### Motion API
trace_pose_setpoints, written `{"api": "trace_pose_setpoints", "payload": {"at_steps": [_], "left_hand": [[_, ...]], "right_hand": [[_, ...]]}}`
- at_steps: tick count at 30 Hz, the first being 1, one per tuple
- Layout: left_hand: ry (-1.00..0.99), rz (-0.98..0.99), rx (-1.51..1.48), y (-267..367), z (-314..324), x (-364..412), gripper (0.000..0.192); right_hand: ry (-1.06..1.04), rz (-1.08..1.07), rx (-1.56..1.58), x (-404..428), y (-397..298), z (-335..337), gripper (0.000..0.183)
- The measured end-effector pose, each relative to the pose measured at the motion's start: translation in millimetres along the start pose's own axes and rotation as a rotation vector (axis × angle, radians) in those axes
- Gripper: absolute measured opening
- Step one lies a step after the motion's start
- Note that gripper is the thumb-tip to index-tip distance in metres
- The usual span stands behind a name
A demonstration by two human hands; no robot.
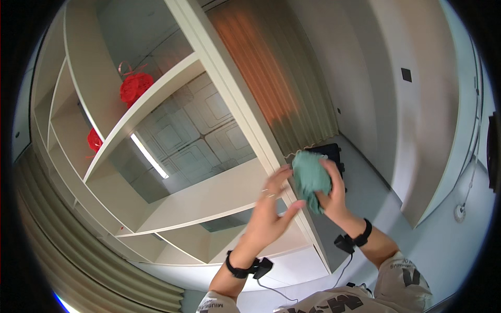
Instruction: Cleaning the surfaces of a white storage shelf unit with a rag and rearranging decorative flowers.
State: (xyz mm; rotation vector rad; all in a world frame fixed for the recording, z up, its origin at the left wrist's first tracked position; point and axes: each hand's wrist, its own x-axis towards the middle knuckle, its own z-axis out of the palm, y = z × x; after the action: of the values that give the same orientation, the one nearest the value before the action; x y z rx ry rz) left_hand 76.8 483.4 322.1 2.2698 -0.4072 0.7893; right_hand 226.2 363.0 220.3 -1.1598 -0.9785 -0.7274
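My right hand (332, 191) grips a bunched green cloth (312, 172) in front of the shelf unit's right edge. Part of the cloth hangs below my fingers. Just left of it, my left hand (272, 211) is raised with thumb and fingers apart and nothing in it; its fingertips are slightly blurred and come close to the cloth. Behind both hands stands the cream upright side panel (250, 117) of the shelf unit. Whether my left fingertips touch that panel, I cannot tell.
Red decorations (136, 88) sit on a shelf (203, 195) of the cabinet at left. A black case (330, 152) lies on the floor beyond the cloth, near a curtain (262, 70). Thin cables (276, 289) run from my wristbands. A corded white object (460, 213) is at far right.
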Motion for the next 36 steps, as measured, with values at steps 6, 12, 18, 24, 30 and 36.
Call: {"api": "trace_pose_setpoints", "payload": {"at_steps": [6, 12, 18, 24, 30, 36], "left_hand": [[0.207, -0.035, 0.831, -42, -78, -62, 0.065], [0.065, -0.099, 0.970, -83, -78, -84, 0.065], [0.154, -0.016, 0.979, -100, -79, -82, 0.050], [0.040, 0.012, 0.967, -108, -84, -66, 0.051], [0.038, 0.032, 0.966, -113, -86, -67, 0.052], [0.034, 0.041, 1.001, -113, -85, -70, 0.052]], "right_hand": [[-0.094, 0.112, 0.213, 121, -14, 79, 0.083], [-0.205, 0.179, 0.482, 245, -26, 112, 0.089], [-0.275, 0.039, 0.590, 328, -7, 147, 0.089], [-0.304, 0.216, 0.571, 318, 51, 153, 0.090], [-0.293, 0.179, 0.660, 284, 59, 159, 0.077], [-0.235, 0.006, 0.495, 233, -13, 119, 0.070]]}}
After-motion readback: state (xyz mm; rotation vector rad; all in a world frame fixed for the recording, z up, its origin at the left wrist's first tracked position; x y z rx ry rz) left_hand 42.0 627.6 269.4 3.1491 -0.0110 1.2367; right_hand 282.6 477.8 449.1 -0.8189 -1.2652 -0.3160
